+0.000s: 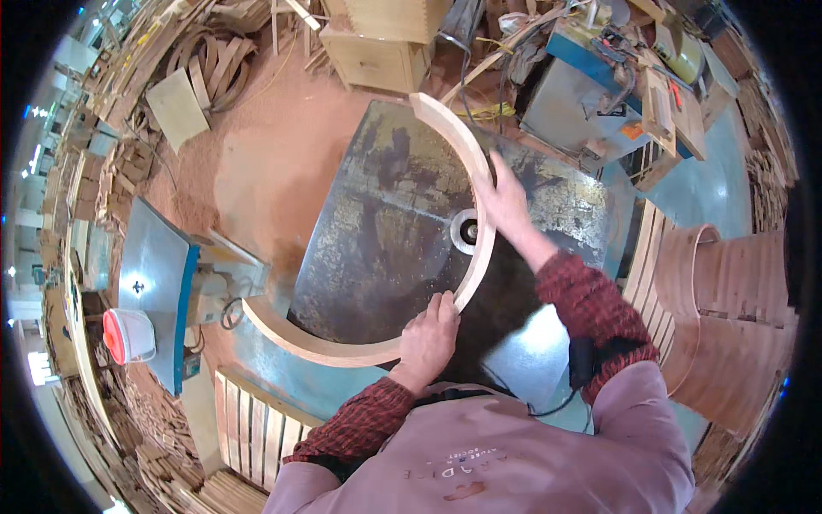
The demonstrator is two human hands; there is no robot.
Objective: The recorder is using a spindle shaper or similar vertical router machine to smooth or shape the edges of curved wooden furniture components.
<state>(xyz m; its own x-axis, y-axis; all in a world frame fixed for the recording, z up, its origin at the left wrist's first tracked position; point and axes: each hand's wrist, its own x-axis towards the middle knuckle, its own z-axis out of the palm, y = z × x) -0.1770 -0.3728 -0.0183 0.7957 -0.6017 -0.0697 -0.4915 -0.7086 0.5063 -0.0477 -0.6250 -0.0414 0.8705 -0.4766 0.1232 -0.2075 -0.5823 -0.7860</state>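
Note:
A pale, curved wooden piece (332,353), bent like a large open arc, lies over the dark metal machine table (360,214). Its inner edge passes right beside a round spindle (469,231) set in a light ring in the tabletop. My left hand (428,337) is closed around the near part of the arc, fingers over its top. On the far right stretch, my right hand (505,201) grips the arc from its outer side, the thumb pointing away from me. One end of the piece reaches past the table's left edge; the other lies near its far edge.
At left, a white bucket with a red lid (128,336) stands on a blue-edged machine table (154,274). A wooden cabinet (372,60) is beyond the far edge. Tools clutter a bench (582,94) at far right. Curved wooden panels (728,300) stand on the right, slatted wood (257,420) nearby left.

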